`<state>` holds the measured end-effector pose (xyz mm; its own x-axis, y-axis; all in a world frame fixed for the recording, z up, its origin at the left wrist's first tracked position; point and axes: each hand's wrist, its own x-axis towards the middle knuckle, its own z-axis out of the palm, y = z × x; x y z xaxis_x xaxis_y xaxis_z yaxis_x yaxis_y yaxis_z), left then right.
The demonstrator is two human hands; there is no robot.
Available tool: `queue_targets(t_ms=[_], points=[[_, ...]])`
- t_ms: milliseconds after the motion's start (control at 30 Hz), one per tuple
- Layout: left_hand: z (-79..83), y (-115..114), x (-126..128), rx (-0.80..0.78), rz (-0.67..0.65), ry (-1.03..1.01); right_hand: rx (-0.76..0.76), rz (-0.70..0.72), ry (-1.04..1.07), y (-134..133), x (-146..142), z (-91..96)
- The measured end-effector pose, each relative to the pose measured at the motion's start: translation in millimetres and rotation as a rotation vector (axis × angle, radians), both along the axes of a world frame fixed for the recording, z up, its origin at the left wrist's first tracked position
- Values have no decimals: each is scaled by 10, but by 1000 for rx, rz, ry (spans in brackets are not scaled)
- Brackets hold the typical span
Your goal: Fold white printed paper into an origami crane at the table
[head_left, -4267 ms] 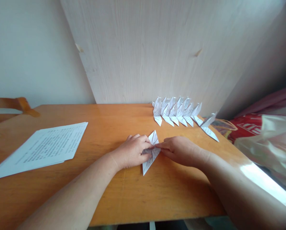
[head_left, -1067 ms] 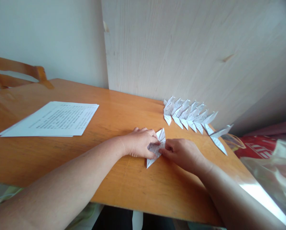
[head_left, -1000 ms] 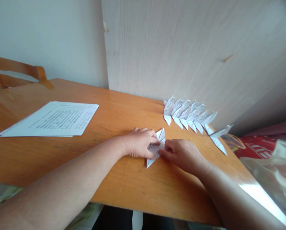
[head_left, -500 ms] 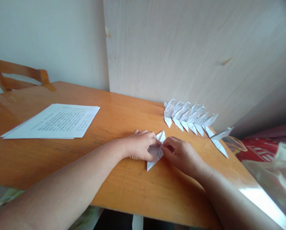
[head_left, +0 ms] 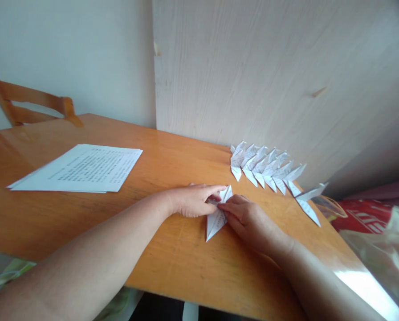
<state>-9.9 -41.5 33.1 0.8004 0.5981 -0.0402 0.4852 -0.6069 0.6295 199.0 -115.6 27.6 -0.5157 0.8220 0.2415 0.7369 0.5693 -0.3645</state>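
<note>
A folded white paper (head_left: 214,224) with print on it lies on the table, pointed at its near and far ends. My left hand (head_left: 196,200) holds it down from the left, index finger stretched toward the far tip and thumb on the middle. From the right, my right hand (head_left: 248,219) presses its closed fingers onto the paper's middle, close to the left thumb. Part of the right edge is hidden under that hand. Beyond my hands, several folded paper pieces (head_left: 265,166) stand in an overlapping row, and one separate folded piece (head_left: 309,206) lies at its right end.
A stack of printed sheets (head_left: 86,167) lies on the left of the wooden table (head_left: 173,263). A chair (head_left: 35,100) stands at the far left. Pale panelling (head_left: 239,67) rises behind the table. Red and whitish bags (head_left: 366,217) are beyond the right edge.
My right fingers have moved left across the paper and now lie flatter on it. My left thumb has shifted up, uncovering more of the near half. The view has shifted slightly.
</note>
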Motion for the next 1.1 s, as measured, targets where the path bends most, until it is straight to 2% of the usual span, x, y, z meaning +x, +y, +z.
queue_targets(t_ms=[133, 300, 567, 700, 800, 967, 1100], points=[[-96, 85, 4, -76, 2, -86, 6, 13, -39, -2, -10, -2], [-137, 96, 33, 6, -16, -129, 16, 24, -38, 5, -10, -9], [-30, 48, -1, 80, -41, 6, 8, 34, -17, 3, -13, -5], [33, -2, -2, 118, -30, 71, -15, 14, 83, 23, 19, -13], [60, -25, 8, 156, -38, 98, -3, -91, 176, 85, 107, -67], [82, -63, 13, 227, -70, 152, 29, -332, 210, 229, 288, -176], [70, -89, 5, 249, -74, 133, 7, -403, 213, 295, 353, -217]])
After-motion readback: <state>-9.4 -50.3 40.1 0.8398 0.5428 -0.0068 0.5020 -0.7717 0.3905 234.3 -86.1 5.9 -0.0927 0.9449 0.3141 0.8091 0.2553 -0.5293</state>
